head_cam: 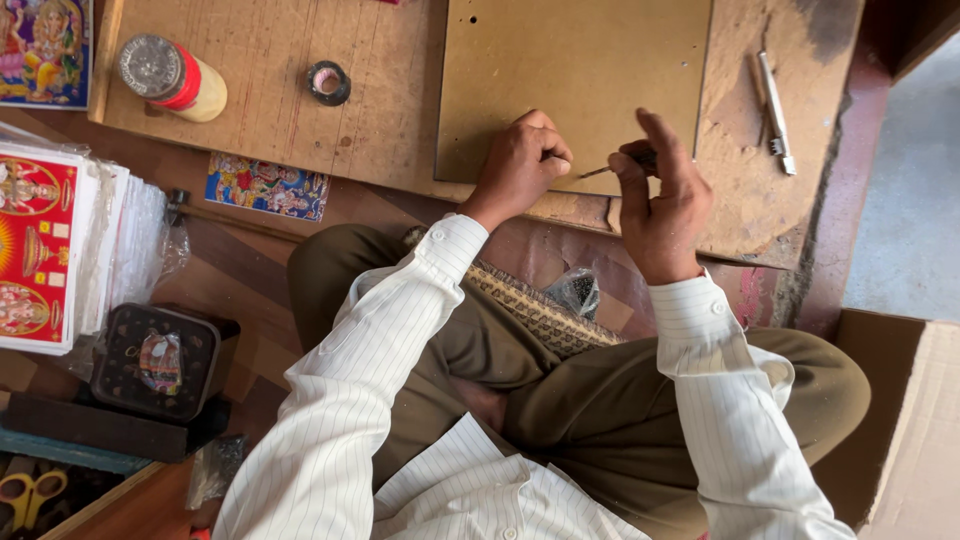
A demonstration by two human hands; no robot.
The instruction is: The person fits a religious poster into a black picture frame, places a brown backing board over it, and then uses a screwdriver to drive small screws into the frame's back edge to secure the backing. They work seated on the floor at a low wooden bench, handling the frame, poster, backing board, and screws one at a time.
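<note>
My left hand (522,163) rests curled on the near edge of a flat brown board (575,70) that lies on a low wooden work table (270,120). Its fingertips pinch something small that I cannot make out. My right hand (660,195) grips a thin tool with a dark handle (640,160); its metal tip points left toward my left hand's fingers. Both sleeves are white with fine stripes. I sit cross-legged in olive trousers.
A bottle with a red band and metal cap (170,78), a tape roll (328,82) and a metal tool (775,112) lie on the table. Colourful picture prints (268,186) and a stack of prints (45,245), a dark box (160,360), yellow scissors (28,492) sit left. A cardboard box (905,420) stands right.
</note>
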